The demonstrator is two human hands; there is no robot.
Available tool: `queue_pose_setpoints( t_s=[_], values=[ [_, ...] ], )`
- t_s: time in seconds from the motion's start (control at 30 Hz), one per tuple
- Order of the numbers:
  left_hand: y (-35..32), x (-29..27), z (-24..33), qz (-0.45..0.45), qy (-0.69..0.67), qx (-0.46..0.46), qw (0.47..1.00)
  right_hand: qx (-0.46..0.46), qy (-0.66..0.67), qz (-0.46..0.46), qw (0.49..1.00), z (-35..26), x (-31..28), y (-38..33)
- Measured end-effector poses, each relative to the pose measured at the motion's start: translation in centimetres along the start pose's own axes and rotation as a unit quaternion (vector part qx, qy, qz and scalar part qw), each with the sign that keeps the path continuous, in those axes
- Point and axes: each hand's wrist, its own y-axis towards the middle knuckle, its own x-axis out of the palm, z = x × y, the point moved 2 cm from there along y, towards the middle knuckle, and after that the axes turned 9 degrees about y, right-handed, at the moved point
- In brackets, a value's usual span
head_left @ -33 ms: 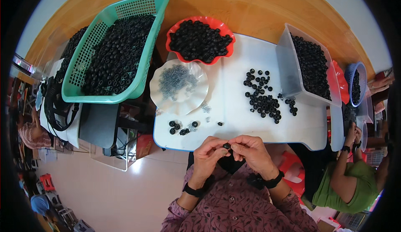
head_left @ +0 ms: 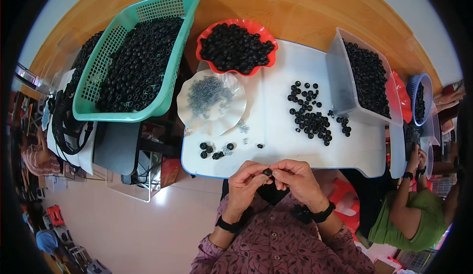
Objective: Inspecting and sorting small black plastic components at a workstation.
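Note:
My left hand (head_left: 246, 183) and my right hand (head_left: 298, 181) meet just off the front edge of the white table (head_left: 276, 126). Between their fingertips is a small black round piece (head_left: 267, 172), partly covered by the fingers. Both hands are closed in a pinch on it. On the tabletop beyond them lies a single small black part (head_left: 260, 146). To its left sit several black round pieces (head_left: 209, 149) beside a few tiny springs (head_left: 227, 151). A white wavy-rimmed plate (head_left: 189, 119) holds a heap of small springs (head_left: 209, 94).
A red scalloped bowl (head_left: 272, 59) and a green basket (head_left: 167, 104) hold black pieces. Loose black pieces (head_left: 315, 123) are spread near a translucent bin (head_left: 340, 84) of more pieces at right. Farther right sits another person (head_left: 411, 220) in green, near a blue basket (head_left: 413, 84).

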Motion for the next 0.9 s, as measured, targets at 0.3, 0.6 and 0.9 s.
queue_pose_setpoints(
  t_s=[0.3, 0.6, 0.9],
  values=[
    [-0.4, -0.7, 0.0, 0.015, 0.025, 0.04, 0.999, -0.088, -0.062, 0.029, 0.994, 0.1, 1.8, -0.6],
    [-0.9, -1.7, -0.4, 0.037, -0.038, 0.006, 0.999, -0.152, -0.205, 0.033, 0.966, 1.1, 2.9, 0.1],
    [-0.9, -2.5, -0.3, 0.056, -0.163, -0.034, 0.984, -0.358, -0.455, 0.079, 0.811, 0.1, 3.4, 5.3]
  ],
)
